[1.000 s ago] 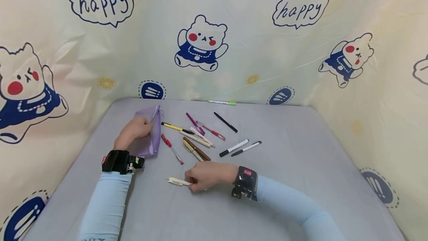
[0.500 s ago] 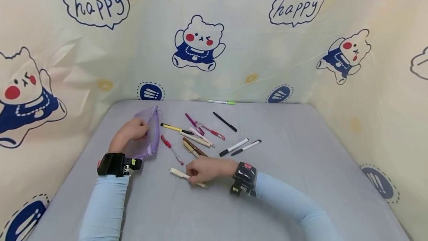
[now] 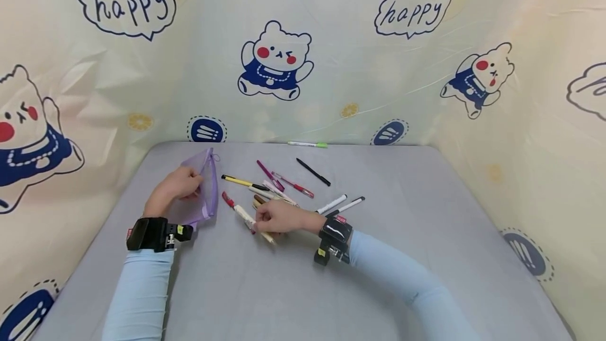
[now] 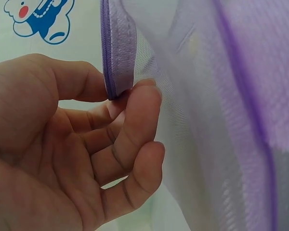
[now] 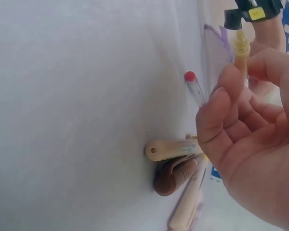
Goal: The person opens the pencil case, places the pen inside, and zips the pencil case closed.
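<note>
My left hand [image 3: 177, 186] pinches the edge of a purple mesh pouch [image 3: 212, 188] at the left of the table. In the left wrist view the zipper edge [image 4: 119, 53] lies between thumb and fingers, and the pouch gapes open beside them. My right hand [image 3: 284, 216] holds a cream pen [image 3: 243, 216] between thumb and fingertips, right of the pouch. Its tip [image 5: 241, 45] points up past the thumb in the right wrist view. Behind the held pen is a red pen [image 3: 228, 199], partly covered. A beige pen [image 5: 171, 149] and a brown pen [image 5: 171, 179] lie beside my right hand.
Several more pens lie mid-table: a yellow one [image 3: 239, 180], a magenta one [image 3: 270, 173], a pink-red one [image 3: 295, 185] and a black one [image 3: 313, 171]. Two white pens are near my right wrist. A green-capped marker [image 3: 307, 144] sits at the table's far edge, before a printed curtain.
My right hand has lifted the cream pen and carried it away from me, over the red pen. The left hand keeps hold of the pouch. The head view has shifted slightly.
</note>
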A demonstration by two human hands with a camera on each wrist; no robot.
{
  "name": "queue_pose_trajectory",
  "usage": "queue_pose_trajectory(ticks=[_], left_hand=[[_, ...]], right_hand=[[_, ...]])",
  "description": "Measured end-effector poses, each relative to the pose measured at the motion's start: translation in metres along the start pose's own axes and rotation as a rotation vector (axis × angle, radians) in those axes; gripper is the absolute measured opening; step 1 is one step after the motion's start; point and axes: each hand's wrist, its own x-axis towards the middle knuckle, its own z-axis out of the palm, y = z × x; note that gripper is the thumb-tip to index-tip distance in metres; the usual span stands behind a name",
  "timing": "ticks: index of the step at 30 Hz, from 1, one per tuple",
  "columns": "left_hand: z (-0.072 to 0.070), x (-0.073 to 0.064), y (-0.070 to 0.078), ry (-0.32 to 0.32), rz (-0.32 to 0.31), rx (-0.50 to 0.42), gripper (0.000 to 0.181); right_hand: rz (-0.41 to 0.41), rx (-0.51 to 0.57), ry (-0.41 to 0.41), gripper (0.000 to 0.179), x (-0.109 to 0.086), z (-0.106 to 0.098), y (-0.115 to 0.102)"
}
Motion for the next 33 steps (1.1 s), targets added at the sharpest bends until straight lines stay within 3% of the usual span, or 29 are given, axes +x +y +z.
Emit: queue_pose_trajectory(ticks=[8,14,20,27,33], left_hand=[[-0.001,-0.004,0.001,0.012,0.015,-0.011,0.028],[0.002,-0.007,0.0,-0.006,-0.02,-0.073,0.026],[0.001,-0.008,0.003,0.01,-0.024,-0.119,0.029],[0.002,-0.008,0.004,-0.032,-0.046,-0.188,0.031],[0.002,-0.007,0.006,-0.057,-0.038,-0.23,0.029]], right_hand=[[0.041,0.184,0.118,0.014,0.01,-0.002,0.001],[0.093,0.301,0.154,0.019,0.02,-0.003,-0.01],[0.147,0.41,0.222,0.019,0.041,-0.007,-0.022],[0.181,0.519,0.306,0.022,0.069,-0.003,-0.027],[0.199,0.641,0.326,0.021,0.09,0.002,-0.03]])
